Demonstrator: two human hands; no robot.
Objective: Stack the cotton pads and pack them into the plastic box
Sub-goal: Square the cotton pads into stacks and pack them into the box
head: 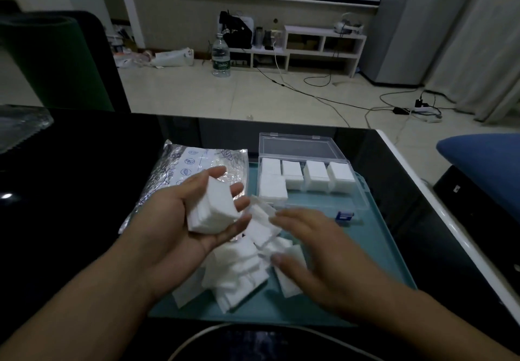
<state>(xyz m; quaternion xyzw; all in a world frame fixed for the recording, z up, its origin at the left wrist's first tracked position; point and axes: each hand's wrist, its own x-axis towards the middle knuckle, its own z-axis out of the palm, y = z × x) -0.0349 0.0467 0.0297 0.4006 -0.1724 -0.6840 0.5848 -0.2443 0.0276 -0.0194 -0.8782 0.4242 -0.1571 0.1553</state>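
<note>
On the teal tray (388, 251), which sits on a dark table (70, 192), loose pads (239, 270) lie in a heap near the front edge. The left hand (180, 220) is palm up above the heap's left side, its fingers curled around a stack (212, 207) of pads (the stack rests in the palm, tilted a little). The right hand (312, 251) is palm down over the heap's right side, fingers spread and touching a loose pad, closed on nothing; it is blurred. At the back of the tray stands the clear box (357, 189), lid open, with four stacks along its far wall and a fifth in the near left corner. A foil bag (197, 161) lies left of the box, partly under the left hand.
</note>
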